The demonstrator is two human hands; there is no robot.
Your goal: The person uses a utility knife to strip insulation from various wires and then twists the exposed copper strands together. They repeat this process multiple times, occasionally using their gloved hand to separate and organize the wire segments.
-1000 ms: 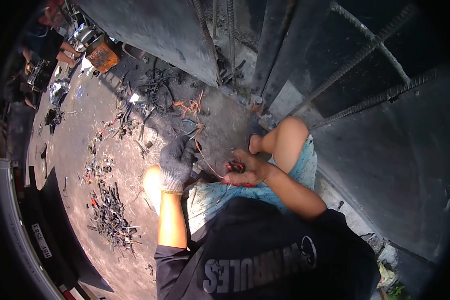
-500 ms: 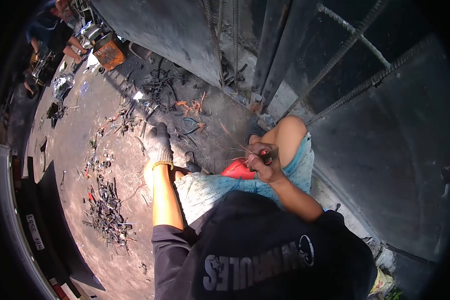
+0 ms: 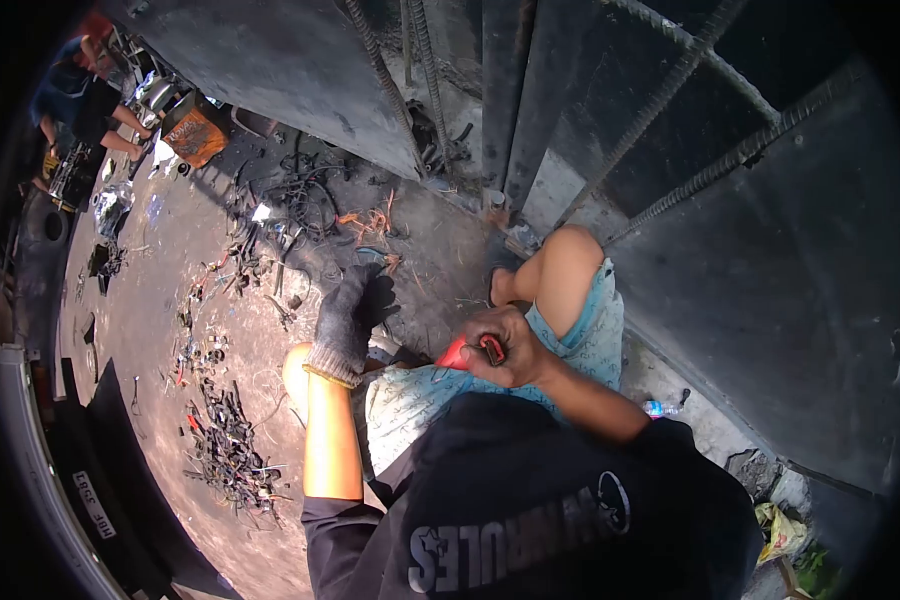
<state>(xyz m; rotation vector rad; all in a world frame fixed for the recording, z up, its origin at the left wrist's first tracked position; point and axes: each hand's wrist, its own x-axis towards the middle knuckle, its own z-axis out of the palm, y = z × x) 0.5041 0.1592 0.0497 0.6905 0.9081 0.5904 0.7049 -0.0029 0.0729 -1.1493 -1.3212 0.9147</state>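
Observation:
My right hand [image 3: 505, 345] is closed around a red-handled tool [image 3: 492, 349], whose red-and-dark end points up toward me; its other parts are hidden in the fingers. Beside that hand, over my lap, is a smooth red object [image 3: 454, 354], partly covered by the knuckles. My left hand [image 3: 348, 315], in a grey knit glove, hangs over the ground by my left knee, fingers and thumb apart with nothing seen between them. Past it on the ground lie thin copper wires [image 3: 375, 222] and a tangle of black cables [image 3: 305, 195].
A heap of dark scrap pieces [image 3: 232, 450] lies left of me. Metal panels [image 3: 770, 290] and ribbed steel bars [image 3: 660, 110] stand close at the right. A plastic bottle [image 3: 662, 409] lies behind my right elbow. Another person [image 3: 75, 95] sits far left near a rusty box [image 3: 194, 132].
My right hand has turned and moved left and lower; the copper strands beside it no longer show. My gloved left hand has shifted slightly right and lower. The whole view has tilted a little.

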